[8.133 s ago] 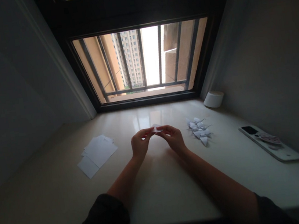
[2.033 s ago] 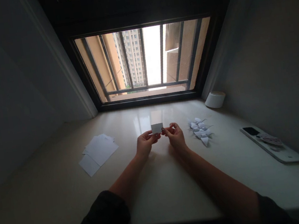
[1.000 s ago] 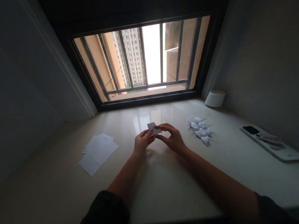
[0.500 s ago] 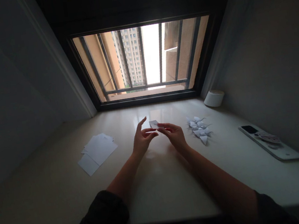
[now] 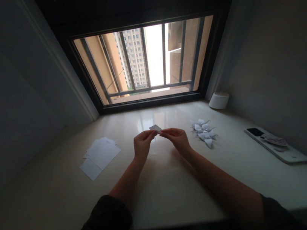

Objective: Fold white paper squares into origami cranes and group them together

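A small folded piece of paper is held up over the middle of the pale sill, toward the window. My left hand pinches its near edge between thumb and fingers. On the other side, my right hand pinches the same paper near its right corner. The two sets of fingertips nearly meet, and they hide the paper's lower part. Right of my right hand lies a cluster of folded white paper pieces, several with thin pointed ends like paper cranes. Left of my left hand is a loose pile of white paper sheets.
A white cylindrical object stands at the back right corner. Near the right wall lies a phone with a round decorated piece on its back. The barred window rises behind the sill, with walls on both sides.
My left hand's raised, spread fingers have closed into a pinch on the folded paper. The paper has shifted slightly left and turned; my right hand keeps its hold.
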`<state>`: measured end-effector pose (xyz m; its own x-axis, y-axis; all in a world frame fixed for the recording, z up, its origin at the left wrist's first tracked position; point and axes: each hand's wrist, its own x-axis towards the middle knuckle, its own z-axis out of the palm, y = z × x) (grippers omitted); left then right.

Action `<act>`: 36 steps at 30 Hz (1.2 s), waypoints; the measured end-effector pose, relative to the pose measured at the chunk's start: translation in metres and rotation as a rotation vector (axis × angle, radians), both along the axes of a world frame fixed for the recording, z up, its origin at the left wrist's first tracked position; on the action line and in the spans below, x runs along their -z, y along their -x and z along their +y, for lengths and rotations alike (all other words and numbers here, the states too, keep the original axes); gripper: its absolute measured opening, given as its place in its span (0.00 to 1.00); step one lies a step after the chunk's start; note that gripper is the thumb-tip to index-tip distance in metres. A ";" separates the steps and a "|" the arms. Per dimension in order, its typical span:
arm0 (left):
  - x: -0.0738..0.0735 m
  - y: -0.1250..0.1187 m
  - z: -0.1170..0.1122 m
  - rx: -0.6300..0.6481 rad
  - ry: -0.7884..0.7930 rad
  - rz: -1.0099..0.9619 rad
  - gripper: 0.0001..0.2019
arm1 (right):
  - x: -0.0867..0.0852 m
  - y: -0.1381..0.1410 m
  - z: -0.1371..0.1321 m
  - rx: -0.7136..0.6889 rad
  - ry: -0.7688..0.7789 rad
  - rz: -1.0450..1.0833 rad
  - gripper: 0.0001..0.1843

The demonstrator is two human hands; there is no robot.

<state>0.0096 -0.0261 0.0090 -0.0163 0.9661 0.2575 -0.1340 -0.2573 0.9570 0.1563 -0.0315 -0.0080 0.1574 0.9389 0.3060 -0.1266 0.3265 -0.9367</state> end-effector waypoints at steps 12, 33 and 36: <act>0.005 -0.008 -0.003 0.024 0.113 -0.186 0.12 | -0.003 0.005 -0.003 0.019 0.056 0.125 0.14; 0.004 -0.009 -0.005 -0.058 0.060 -0.153 0.13 | 0.001 0.006 -0.001 -0.001 0.109 0.140 0.17; 0.005 -0.008 -0.004 -0.068 0.049 -0.145 0.13 | 0.001 0.006 -0.001 -0.007 0.107 0.121 0.16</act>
